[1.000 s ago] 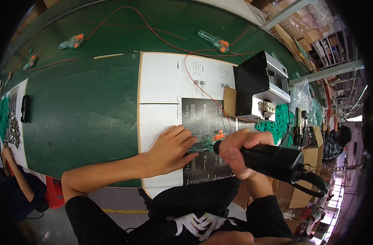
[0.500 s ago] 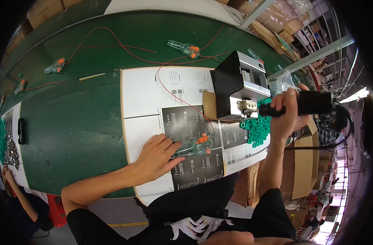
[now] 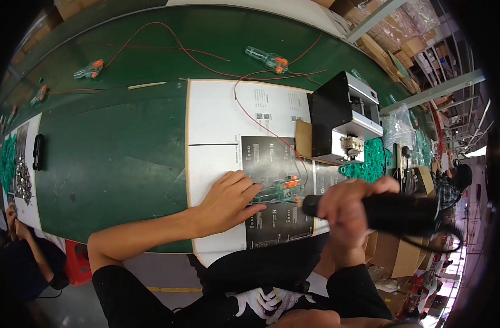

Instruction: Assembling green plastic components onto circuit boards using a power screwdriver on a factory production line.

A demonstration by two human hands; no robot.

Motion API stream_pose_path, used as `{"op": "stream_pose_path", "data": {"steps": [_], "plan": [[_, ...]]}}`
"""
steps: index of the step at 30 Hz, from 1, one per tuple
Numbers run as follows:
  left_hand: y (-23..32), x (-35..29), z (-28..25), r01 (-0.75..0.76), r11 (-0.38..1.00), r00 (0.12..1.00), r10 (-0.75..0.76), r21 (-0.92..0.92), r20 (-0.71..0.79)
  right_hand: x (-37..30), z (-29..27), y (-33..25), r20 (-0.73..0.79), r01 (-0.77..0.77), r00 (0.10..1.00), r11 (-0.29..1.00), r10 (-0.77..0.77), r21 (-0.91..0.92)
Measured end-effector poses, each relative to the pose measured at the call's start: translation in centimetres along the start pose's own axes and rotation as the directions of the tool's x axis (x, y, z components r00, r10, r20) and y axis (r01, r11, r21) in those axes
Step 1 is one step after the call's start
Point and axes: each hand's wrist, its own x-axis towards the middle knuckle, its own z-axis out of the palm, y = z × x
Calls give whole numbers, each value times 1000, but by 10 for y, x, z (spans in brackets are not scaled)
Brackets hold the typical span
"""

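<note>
My left hand [image 3: 228, 198] grips one end of a clear plastic housing [image 3: 290, 191] with orange parts and a red wire, pressed down on the printed sheet [image 3: 214, 117]. My right hand [image 3: 345, 210], slightly blurred, is wrapped round a black electric screwdriver [image 3: 403, 213] with a cable at its rear. The screwdriver lies roughly level, its tip pointing left at the housing's right end. Whether the tip touches the housing I cannot tell. Behind my right hand stands a black and silver box-shaped screw feeder [image 3: 343, 117], with many small green rings [image 3: 374, 158] beside it.
More clear housings [image 3: 269, 59] with red wires lie along the far side of the green table [image 3: 113, 147]. A black marker [image 3: 38, 152], green pieces [image 3: 7, 164] and small metal parts [image 3: 21, 177] sit at left, near another person's hands [image 3: 17, 221]. A plastic bag [image 3: 397, 128] stands right of the feeder.
My right hand has brought the screwdriver from the feeder's front down and left to the housing. My left hand keeps its hold. The whole view has shifted slightly.
</note>
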Motion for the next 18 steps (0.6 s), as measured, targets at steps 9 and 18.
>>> {"op": "stream_pose_path", "data": {"steps": [9,18], "plan": [[1,-2,0,13,1000,998,-14,13,59,-9,25,27,146,-136,975,971,166,-195],[0,-4,-1,8,1000,998,-9,24,65,-3,35,35,255,-118,947,950,195,-289]]}}
